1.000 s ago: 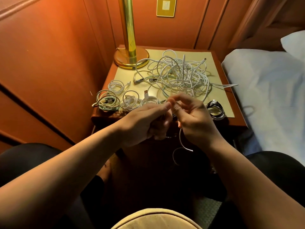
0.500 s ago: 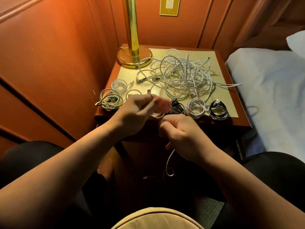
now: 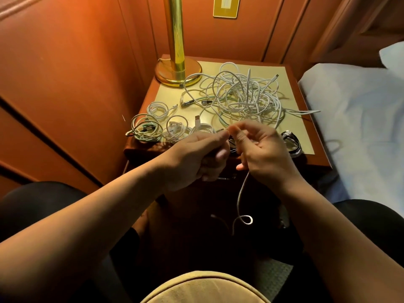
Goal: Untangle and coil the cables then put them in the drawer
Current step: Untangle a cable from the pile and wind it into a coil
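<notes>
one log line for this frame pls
phase: coiling | left hand: grips white cable | right hand: pinches same cable | tangle: on nightstand | drawer: not visible

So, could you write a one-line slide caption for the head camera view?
Both hands, left hand and right hand, coil a white cable before a nightstand holding a cable tangle.
</notes>
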The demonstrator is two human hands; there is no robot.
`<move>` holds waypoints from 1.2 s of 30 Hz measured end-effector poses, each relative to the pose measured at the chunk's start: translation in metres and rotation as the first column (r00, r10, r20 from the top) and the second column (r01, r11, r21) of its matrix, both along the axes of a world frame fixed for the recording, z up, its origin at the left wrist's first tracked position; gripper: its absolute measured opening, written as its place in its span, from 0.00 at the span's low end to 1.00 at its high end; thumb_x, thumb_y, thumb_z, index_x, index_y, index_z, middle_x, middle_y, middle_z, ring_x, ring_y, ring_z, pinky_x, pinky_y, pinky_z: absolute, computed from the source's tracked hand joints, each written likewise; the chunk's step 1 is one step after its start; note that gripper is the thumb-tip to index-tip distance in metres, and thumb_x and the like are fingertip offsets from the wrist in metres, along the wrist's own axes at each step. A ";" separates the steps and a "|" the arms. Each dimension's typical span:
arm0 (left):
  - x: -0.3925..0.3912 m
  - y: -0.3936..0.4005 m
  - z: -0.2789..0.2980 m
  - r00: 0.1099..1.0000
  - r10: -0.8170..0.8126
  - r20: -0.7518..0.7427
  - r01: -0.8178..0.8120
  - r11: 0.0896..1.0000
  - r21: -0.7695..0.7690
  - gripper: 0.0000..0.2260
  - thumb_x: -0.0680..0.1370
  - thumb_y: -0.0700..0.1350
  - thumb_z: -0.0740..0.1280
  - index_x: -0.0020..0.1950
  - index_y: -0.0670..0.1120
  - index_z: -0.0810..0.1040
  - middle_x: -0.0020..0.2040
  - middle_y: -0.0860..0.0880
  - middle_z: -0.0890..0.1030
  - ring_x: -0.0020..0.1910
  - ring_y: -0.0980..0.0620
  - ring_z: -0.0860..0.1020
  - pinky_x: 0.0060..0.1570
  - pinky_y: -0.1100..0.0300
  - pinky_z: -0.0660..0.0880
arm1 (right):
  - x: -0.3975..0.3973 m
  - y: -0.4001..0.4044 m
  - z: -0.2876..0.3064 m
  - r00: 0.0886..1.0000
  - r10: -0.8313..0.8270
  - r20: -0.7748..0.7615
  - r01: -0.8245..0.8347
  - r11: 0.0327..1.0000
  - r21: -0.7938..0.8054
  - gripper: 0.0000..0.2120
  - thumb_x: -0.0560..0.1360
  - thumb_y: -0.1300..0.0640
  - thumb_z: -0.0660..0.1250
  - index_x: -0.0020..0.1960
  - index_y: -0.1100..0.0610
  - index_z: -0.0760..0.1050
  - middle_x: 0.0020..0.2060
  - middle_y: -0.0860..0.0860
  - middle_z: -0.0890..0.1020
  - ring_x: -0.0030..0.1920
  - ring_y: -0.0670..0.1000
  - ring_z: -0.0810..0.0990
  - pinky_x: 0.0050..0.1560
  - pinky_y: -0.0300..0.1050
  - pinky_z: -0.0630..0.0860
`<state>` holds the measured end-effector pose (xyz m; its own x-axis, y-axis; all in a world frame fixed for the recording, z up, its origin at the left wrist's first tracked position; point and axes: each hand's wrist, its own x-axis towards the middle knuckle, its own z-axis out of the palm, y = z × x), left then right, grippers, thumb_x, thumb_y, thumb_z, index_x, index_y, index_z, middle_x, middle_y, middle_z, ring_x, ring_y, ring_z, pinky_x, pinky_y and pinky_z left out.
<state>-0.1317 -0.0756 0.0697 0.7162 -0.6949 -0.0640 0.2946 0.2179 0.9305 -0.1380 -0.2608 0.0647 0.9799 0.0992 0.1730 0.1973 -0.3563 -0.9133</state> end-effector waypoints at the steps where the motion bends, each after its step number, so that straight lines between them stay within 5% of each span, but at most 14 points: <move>1: 0.000 -0.001 0.000 0.999 0.043 -0.031 -0.044 0.998 -0.040 0.20 0.84 0.49 0.55 0.35 0.44 0.72 0.26 0.51 0.63 0.23 0.55 0.63 0.26 0.64 0.66 | -0.001 0.004 -0.002 0.993 0.044 -0.114 -0.038 0.998 0.054 0.10 0.85 0.51 0.64 0.49 0.51 0.81 0.32 0.51 0.75 0.26 0.46 0.74 0.30 0.59 0.83; 5: -0.001 -0.003 0.002 0.947 0.222 -0.231 -0.258 0.956 -0.139 0.18 0.86 0.49 0.56 0.42 0.41 0.76 0.29 0.50 0.72 0.28 0.54 0.73 0.32 0.63 0.75 | -0.011 0.025 -0.018 0.931 0.178 -0.318 -0.182 0.983 0.019 0.20 0.86 0.47 0.59 0.39 0.52 0.77 0.30 0.51 0.77 0.25 0.52 0.72 0.29 0.47 0.69; 8: 0.002 -0.003 0.003 0.876 0.402 -0.268 -0.463 0.857 -0.227 0.20 0.87 0.47 0.53 0.50 0.37 0.78 0.36 0.45 0.81 0.37 0.50 0.82 0.43 0.58 0.82 | -0.018 0.031 -0.023 0.938 0.221 -0.266 -0.265 0.954 -0.142 0.21 0.87 0.48 0.57 0.40 0.52 0.79 0.26 0.48 0.76 0.26 0.47 0.71 0.31 0.45 0.66; 10: 0.009 0.002 0.003 0.858 0.508 -0.070 -0.512 0.840 -0.181 0.19 0.87 0.45 0.53 0.55 0.34 0.79 0.43 0.43 0.85 0.45 0.47 0.85 0.50 0.56 0.82 | -0.022 0.032 -0.020 0.967 0.204 -0.154 -0.237 0.941 -0.240 0.20 0.84 0.46 0.58 0.39 0.53 0.78 0.28 0.48 0.77 0.28 0.47 0.73 0.32 0.49 0.68; 12: 0.016 0.013 0.001 0.760 0.533 0.371 -0.576 0.818 0.006 0.16 0.87 0.42 0.55 0.57 0.34 0.80 0.48 0.42 0.86 0.49 0.49 0.86 0.52 0.59 0.81 | -0.026 0.033 -0.013 0.988 0.140 -0.072 -0.151 0.971 -0.185 0.18 0.82 0.47 0.59 0.37 0.54 0.75 0.28 0.48 0.76 0.30 0.47 0.73 0.34 0.52 0.69; 14: 0.020 0.025 -0.002 0.619 0.308 0.722 -0.611 0.767 0.196 0.15 0.87 0.42 0.58 0.56 0.38 0.82 0.48 0.47 0.86 0.49 0.54 0.86 0.51 0.60 0.81 | -0.028 0.035 -0.002 0.997 0.075 0.003 -0.074 0.994 -0.084 0.16 0.80 0.49 0.59 0.36 0.53 0.71 0.28 0.46 0.73 0.30 0.45 0.70 0.34 0.51 0.68; 15: 0.021 0.029 -0.003 0.601 0.195 0.775 -0.600 0.750 0.277 0.14 0.87 0.43 0.59 0.54 0.39 0.83 0.46 0.49 0.86 0.46 0.56 0.85 0.49 0.61 0.81 | -0.029 0.034 0.002 0.998 0.043 0.040 -0.041 0.998 -0.042 0.15 0.80 0.50 0.59 0.36 0.53 0.70 0.28 0.46 0.72 0.30 0.44 0.69 0.33 0.49 0.67; 18: 0.019 0.026 -0.003 0.770 0.124 0.626 -0.435 0.819 0.374 0.20 0.87 0.46 0.57 0.47 0.37 0.82 0.36 0.48 0.83 0.36 0.54 0.83 0.41 0.64 0.76 | -0.027 0.029 0.010 0.985 -0.030 0.167 0.033 0.999 -0.016 0.13 0.83 0.55 0.60 0.41 0.55 0.73 0.31 0.50 0.75 0.33 0.50 0.74 0.34 0.53 0.71; 23: 0.006 0.004 0.000 0.920 0.039 0.390 -0.173 0.934 0.314 0.30 0.85 0.56 0.48 0.41 0.38 0.80 0.30 0.41 0.77 0.29 0.44 0.75 0.38 0.54 0.70 | -0.017 0.020 0.009 0.963 -0.104 0.250 0.102 0.995 0.021 0.07 0.85 0.59 0.62 0.51 0.58 0.77 0.37 0.50 0.80 0.35 0.46 0.78 0.35 0.50 0.77; 28: 0.000 0.001 0.008 0.998 -0.045 -0.034 0.047 0.998 0.041 0.30 0.85 0.58 0.48 0.39 0.41 0.79 0.27 0.47 0.74 0.28 0.49 0.73 0.34 0.58 0.73 | 0.000 0.011 -0.003 0.997 0.050 0.058 -0.056 0.992 0.111 0.10 0.86 0.54 0.62 0.49 0.54 0.80 0.35 0.56 0.80 0.32 0.59 0.75 0.33 0.57 0.74; 32: -0.001 0.002 0.013 0.958 0.079 -0.274 -0.150 0.957 -0.249 0.25 0.85 0.49 0.51 0.41 0.39 0.81 0.33 0.45 0.76 0.34 0.49 0.77 0.39 0.57 0.79 | 0.000 0.018 -0.011 0.947 0.237 -0.216 -0.225 0.971 0.077 0.21 0.85 0.46 0.61 0.36 0.45 0.81 0.29 0.49 0.78 0.31 0.45 0.75 0.34 0.45 0.73; 34: 0.003 0.002 0.012 0.916 0.208 -0.345 -0.315 0.902 -0.294 0.25 0.86 0.48 0.52 0.45 0.36 0.84 0.37 0.43 0.81 0.37 0.49 0.82 0.43 0.56 0.82 | -0.001 0.022 -0.018 0.938 0.226 -0.262 -0.252 0.965 -0.068 0.19 0.81 0.38 0.60 0.38 0.45 0.83 0.33 0.57 0.80 0.35 0.52 0.78 0.41 0.56 0.78; 36: 0.011 0.005 0.007 0.905 0.348 -0.245 -0.402 0.888 -0.222 0.24 0.87 0.47 0.51 0.49 0.35 0.82 0.41 0.41 0.83 0.42 0.47 0.84 0.48 0.54 0.82 | -0.006 0.024 -0.020 0.954 0.215 -0.208 -0.252 0.952 -0.174 0.19 0.80 0.39 0.58 0.41 0.46 0.82 0.38 0.59 0.82 0.41 0.59 0.81 0.50 0.64 0.78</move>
